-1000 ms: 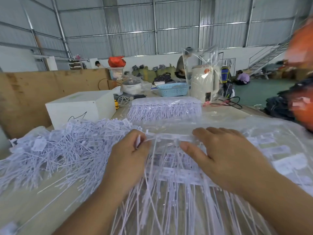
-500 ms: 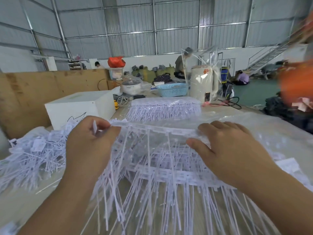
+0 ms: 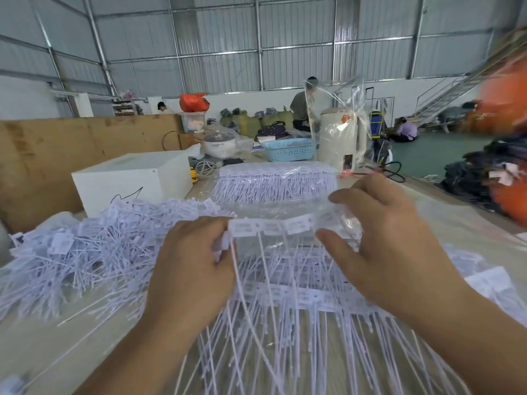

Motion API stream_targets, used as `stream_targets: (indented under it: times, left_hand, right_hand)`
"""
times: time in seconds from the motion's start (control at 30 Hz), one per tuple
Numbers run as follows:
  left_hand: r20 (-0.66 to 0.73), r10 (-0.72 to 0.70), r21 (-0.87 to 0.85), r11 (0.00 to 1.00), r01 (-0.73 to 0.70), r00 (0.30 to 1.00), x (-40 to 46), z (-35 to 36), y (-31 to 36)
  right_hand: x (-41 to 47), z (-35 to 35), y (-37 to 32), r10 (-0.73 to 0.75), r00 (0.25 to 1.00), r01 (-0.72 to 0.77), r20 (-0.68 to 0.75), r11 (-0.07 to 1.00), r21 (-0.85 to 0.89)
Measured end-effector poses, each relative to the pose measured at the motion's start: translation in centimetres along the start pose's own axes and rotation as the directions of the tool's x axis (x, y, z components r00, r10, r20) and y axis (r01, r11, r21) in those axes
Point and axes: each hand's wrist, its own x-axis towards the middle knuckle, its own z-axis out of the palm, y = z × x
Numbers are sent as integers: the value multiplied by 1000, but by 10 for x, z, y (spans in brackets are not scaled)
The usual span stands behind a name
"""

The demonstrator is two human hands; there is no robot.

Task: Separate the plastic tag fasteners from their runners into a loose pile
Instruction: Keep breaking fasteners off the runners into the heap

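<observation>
A large shed with grey corrugated metal walls [image 3: 296, 52] on steel framing, a white lower wall [image 3: 251, 101], a green floor [image 3: 439, 155], a metal staircase [image 3: 450, 89] at right and a plywood board [image 3: 57, 155] at left, lit evenly.

Thin white plastic tag fasteners [image 3: 271, 226], smooth and a bit shiny, clear glossy plastic bag [image 3: 336, 109], rough brown wooden board [image 3: 57, 155], blue plastic basket [image 3: 289, 149], ribbed grey metal wall [image 3: 228, 38]
</observation>
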Motion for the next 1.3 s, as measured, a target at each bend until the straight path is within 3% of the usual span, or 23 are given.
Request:
stream_targets:
  times: [0.13, 0.27, 0.4, 0.57, 0.67, 0.77, 0.87, 0.9, 1.0, 1.07, 1.13, 1.23, 1.3]
  left_hand:
    - [84, -25, 126, 992, 14, 996, 0, 1, -3]
    - [75, 5, 152, 988, -17, 997, 0, 3, 0]
    - [116, 68, 113, 990, -81, 991, -4, 6, 5]
    - [160, 60, -25, 998, -57, 985, -9, 8, 15]
    - [123, 78, -105, 992, -66, 989, -11, 6, 25]
    - [106, 114, -184, 978, -94, 988, -12, 5, 34]
    - [104, 148, -164, 978, -130, 983, -13, 7, 37]
    - [93, 135, -145, 982, -121, 986, -12, 8, 35]
    - [61, 29, -181, 983, -17, 998, -10, 10, 29]
    - [63, 13, -199, 980, 0, 998, -8, 10, 27]
    - [74, 21, -195, 981, -6, 997, -8, 9, 26]
    - [61, 41, -187, 982, -29, 997, -7, 10, 26]
    - [45, 40, -189, 982, -30, 998, -6, 10, 24]
  right_hand:
    - [0, -3, -4, 12, 986, 48, -167, 935, 352]
    - [-1, -5, -13, 120, 993, -101, 20, 720, 687]
    - [0, -4, -13, 198, 976, -201, 87, 680, 705]
    - [1, -1, -23, 38, 998, -57, 45, 789, 611]
    - [-4, 7, -27, -6, 977, -112, 213, 837, 535]
    - [-8, 11, -30, -40, 875, -242, 483, 827, 508]
    - [-2, 23, -44, 53, 808, -461, 587, 678, 573]
    - [-1, 29, -47, 98, 788, -539, 608, 587, 603]
    - [18, 44, -65, 217, 676, -736, 704, 167, 656]
    - [23, 47, -73, 328, 600, -783, 730, 54, 619]
    - [18, 48, -71, 297, 607, -778, 737, 36, 627]
    - [9, 52, -61, 194, 724, -686, 662, 98, 721]
    - [9, 49, -63, 149, 722, -682, 676, -9, 731]
